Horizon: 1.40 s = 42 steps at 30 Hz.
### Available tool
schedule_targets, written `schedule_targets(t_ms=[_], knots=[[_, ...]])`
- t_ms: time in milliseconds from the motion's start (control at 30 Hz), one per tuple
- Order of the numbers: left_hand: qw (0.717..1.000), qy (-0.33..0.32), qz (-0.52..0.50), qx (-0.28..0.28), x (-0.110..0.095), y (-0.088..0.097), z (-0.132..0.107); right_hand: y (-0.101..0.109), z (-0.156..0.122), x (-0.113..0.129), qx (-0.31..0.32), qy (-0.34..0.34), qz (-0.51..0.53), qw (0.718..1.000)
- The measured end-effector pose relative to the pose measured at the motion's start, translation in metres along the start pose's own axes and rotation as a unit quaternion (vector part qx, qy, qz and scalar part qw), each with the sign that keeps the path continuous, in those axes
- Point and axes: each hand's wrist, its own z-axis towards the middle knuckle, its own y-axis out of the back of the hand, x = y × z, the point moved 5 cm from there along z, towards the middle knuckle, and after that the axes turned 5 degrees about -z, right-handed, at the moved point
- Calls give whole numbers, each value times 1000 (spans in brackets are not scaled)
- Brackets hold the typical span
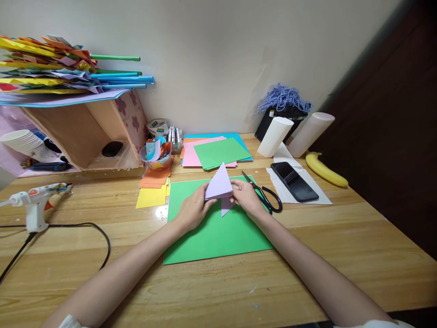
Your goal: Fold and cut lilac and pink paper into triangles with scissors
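Note:
A folded piece of lilac paper [220, 183], triangular at the top, is held between both hands above a green sheet [218, 237]. My left hand [195, 207] grips its left side, thumb along the lower edge. On the right side my right hand [246, 195] pinches it near the corner; part of those fingers is hidden behind the paper. Below it shows a second lilac paper point [226, 206], and whether it is joined to the held piece I cannot tell. Black-handled scissors [264, 196] lie just right of my right hand, partly over the green sheet.
Coloured sheets [221, 152] are stacked behind. Left of them stand a tub of paper scraps [156, 155] and yellow paper [152, 197]. A glue gun [34, 207] with a black cable lies far left. A phone [295, 181], a banana [326, 169] and a white roll [276, 136] are at right.

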Motion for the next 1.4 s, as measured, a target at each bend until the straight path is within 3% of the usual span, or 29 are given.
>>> schedule_targets(t_ms=[133, 200, 500, 833, 1400], knots=[[1000, 2, -4, -1, 0, 0, 0, 2, -1, 5, 114, -17, -5, 993], [1000, 0, -5, 0, 0, 0, 0, 5, -2, 6, 134, -21, -8, 991], [1000, -13, -16, 11, -4, 1, -1, 5, -5, 10, 77, -41, 2, 996], [998, -56, 2, 26, -4, 1, -3, 7, -4, 10, 72, -33, 3, 997], [999, -19, -44, 21, 1, 3, -1, 8, -2, 5, 52, -39, 1, 998]])
